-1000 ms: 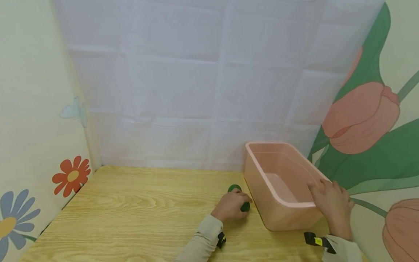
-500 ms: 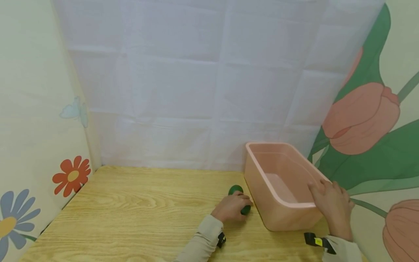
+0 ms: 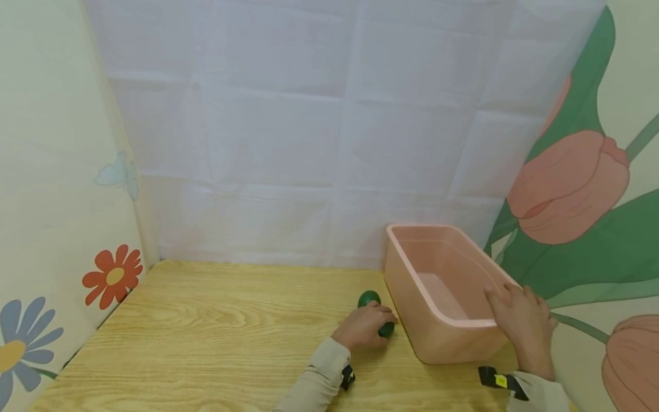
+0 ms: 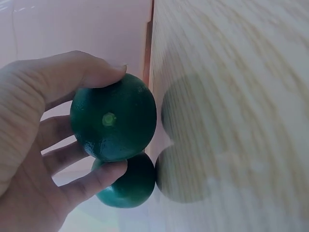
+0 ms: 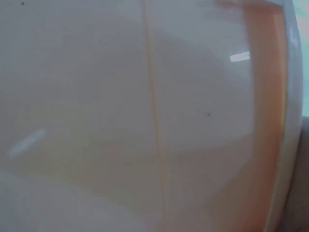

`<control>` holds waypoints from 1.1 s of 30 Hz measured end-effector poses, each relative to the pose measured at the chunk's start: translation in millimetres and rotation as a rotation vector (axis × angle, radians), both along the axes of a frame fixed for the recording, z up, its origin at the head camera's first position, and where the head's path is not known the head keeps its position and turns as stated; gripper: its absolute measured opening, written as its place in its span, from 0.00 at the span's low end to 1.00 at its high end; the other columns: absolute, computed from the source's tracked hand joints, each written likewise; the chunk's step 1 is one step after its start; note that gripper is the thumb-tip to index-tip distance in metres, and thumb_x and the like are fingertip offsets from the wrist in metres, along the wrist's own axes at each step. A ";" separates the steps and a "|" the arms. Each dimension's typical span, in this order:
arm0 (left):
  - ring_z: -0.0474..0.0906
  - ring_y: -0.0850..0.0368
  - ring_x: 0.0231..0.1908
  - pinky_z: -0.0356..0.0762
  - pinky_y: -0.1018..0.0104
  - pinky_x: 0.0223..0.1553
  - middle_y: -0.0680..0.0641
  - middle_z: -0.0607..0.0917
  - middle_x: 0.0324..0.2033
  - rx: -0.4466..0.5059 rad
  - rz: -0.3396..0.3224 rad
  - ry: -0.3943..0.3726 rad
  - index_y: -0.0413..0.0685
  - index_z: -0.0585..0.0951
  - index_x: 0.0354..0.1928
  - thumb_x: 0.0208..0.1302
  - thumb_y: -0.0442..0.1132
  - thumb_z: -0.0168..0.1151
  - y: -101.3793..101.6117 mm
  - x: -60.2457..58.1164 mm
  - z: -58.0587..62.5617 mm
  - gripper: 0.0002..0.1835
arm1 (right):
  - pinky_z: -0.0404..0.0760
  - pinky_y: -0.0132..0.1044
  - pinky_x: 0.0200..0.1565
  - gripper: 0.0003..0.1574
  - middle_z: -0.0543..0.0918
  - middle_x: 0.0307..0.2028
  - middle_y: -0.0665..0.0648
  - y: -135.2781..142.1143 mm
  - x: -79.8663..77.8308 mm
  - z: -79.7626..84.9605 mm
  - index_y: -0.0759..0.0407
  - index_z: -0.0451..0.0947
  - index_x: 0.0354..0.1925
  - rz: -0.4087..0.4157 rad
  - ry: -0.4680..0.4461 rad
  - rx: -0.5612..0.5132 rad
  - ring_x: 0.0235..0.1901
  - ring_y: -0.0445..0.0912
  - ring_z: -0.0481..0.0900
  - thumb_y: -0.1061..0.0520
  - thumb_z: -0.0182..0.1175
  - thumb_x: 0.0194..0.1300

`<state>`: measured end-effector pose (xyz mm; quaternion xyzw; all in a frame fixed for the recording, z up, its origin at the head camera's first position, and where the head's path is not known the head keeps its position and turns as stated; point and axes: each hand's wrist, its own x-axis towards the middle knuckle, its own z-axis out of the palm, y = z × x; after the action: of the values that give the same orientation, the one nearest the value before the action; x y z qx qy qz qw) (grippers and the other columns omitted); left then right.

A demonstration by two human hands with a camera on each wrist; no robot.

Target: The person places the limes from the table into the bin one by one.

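Head view: on the wood-grain bench [image 3: 216,332], left hand [image 3: 362,325] has thumb and fingers curled round the nearer green fruit [image 3: 386,330], parted to its width; farther green fruit [image 3: 369,297] just beyond, one finger overlapping it, contact unclear. Pink tub [image 3: 453,340] just right; right hand [image 3: 522,320] grips its near-right rim, fingers bent over.

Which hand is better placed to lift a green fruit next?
Probably the left hand: it already holds one green fruit beside the pink bin, while the right hand rests on the bin's rim.
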<state>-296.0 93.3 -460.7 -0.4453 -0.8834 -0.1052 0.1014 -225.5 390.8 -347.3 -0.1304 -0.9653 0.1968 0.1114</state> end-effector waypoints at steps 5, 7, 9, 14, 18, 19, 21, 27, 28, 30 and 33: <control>0.77 0.65 0.54 0.72 0.73 0.56 0.57 0.83 0.54 0.018 -0.019 -0.024 0.55 0.84 0.56 0.58 0.44 0.74 -0.3 -0.1 1.1 0.22 | 0.54 0.80 0.49 0.54 0.54 0.64 0.84 0.4 0.4 -1.3 0.75 0.59 0.68 -0.002 -0.005 0.002 0.60 0.86 0.49 0.27 0.33 0.74; 0.77 0.66 0.53 0.71 0.73 0.57 0.57 0.84 0.53 0.026 -0.027 -0.033 0.54 0.84 0.56 0.58 0.44 0.74 -0.4 -0.4 0.5 0.22 | 0.54 0.80 0.49 0.54 0.53 0.65 0.85 0.4 0.8 -1.8 0.75 0.59 0.68 -0.002 -0.008 0.000 0.60 0.86 0.48 0.27 0.33 0.74; 0.78 0.67 0.52 0.70 0.73 0.58 0.57 0.84 0.52 0.034 -0.029 -0.035 0.54 0.84 0.55 0.59 0.44 0.73 -0.5 -0.7 0.1 0.21 | 0.54 0.80 0.49 0.54 0.52 0.65 0.85 0.4 1.1 -2.2 0.75 0.58 0.68 -0.002 -0.010 -0.003 0.61 0.86 0.47 0.28 0.33 0.74; 0.78 0.66 0.51 0.71 0.73 0.56 0.56 0.84 0.51 0.057 -0.014 -0.031 0.53 0.84 0.55 0.60 0.46 0.72 -0.3 -2.9 -1.0 0.20 | 0.53 0.81 0.49 0.54 0.51 0.65 0.85 0.7 1.1 -2.5 0.75 0.58 0.69 0.000 -0.003 -0.003 0.61 0.86 0.47 0.28 0.34 0.74; 0.76 0.63 0.52 0.73 0.74 0.52 0.56 0.83 0.53 0.094 0.007 -0.048 0.53 0.83 0.56 0.61 0.47 0.72 -0.6 -3.9 -0.4 0.22 | 0.53 0.81 0.49 0.54 0.51 0.65 0.85 0.9 0.5 -2.4 0.75 0.58 0.69 0.001 0.005 -0.003 0.61 0.86 0.47 0.27 0.33 0.74; 0.76 0.62 0.52 0.73 0.74 0.51 0.56 0.83 0.54 0.107 0.010 -0.058 0.53 0.83 0.57 0.61 0.47 0.71 -0.9 -3.8 -0.2 0.22 | 0.53 0.81 0.49 0.55 0.51 0.65 0.86 0.9 0.3 -2.3 0.75 0.57 0.69 0.001 0.004 -0.003 0.61 0.86 0.47 0.27 0.33 0.74; 0.75 0.61 0.52 0.74 0.74 0.49 0.55 0.83 0.54 0.140 0.012 -0.076 0.53 0.82 0.57 0.61 0.47 0.71 -1.7 -3.3 0.5 0.22 | 0.53 0.81 0.49 0.55 0.51 0.65 0.86 1.0 0.0 -2.0 0.75 0.57 0.69 0.002 0.002 -0.004 0.61 0.86 0.47 0.27 0.33 0.74; 0.74 0.61 0.50 0.73 0.75 0.46 0.54 0.82 0.53 0.203 0.007 -0.083 0.51 0.82 0.57 0.62 0.47 0.69 -3.2 -3.6 0.4 0.21 | 0.53 0.81 0.50 0.55 0.51 0.65 0.85 0.8 -0.5 -1.6 0.75 0.57 0.69 0.002 -0.001 -0.002 0.61 0.86 0.47 0.27 0.33 0.74; 0.74 0.61 0.50 0.73 0.75 0.46 0.54 0.82 0.53 0.208 0.007 -0.082 0.51 0.82 0.56 0.62 0.47 0.68 -3.3 -3.7 0.5 0.21 | 0.53 0.81 0.50 0.54 0.51 0.65 0.85 0.8 -0.4 -1.6 0.75 0.57 0.69 0.002 -0.001 0.000 0.61 0.86 0.47 0.27 0.33 0.74; 0.74 0.61 0.50 0.73 0.75 0.44 0.54 0.82 0.53 0.224 0.007 -0.092 0.51 0.81 0.56 0.63 0.47 0.68 -3.5 -3.5 1.1 0.21 | 0.53 0.81 0.50 0.54 0.51 0.66 0.85 0.6 -0.2 -1.4 0.74 0.57 0.69 0.000 -0.002 -0.002 0.61 0.86 0.47 0.27 0.33 0.74; 0.74 0.61 0.49 0.72 0.76 0.42 0.54 0.82 0.52 0.241 0.008 -0.110 0.51 0.81 0.57 0.63 0.47 0.67 -3.9 -2.8 3.1 0.21 | 0.53 0.81 0.50 0.54 0.50 0.66 0.85 0.4 -0.1 -0.7 0.74 0.57 0.69 -0.001 -0.009 -0.002 0.61 0.86 0.47 0.27 0.33 0.74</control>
<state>-298.9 89.4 -457.5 -0.4200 -0.8703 -0.2343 0.1061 -225.6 391.3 -348.0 -0.1316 -0.9656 0.1969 0.1072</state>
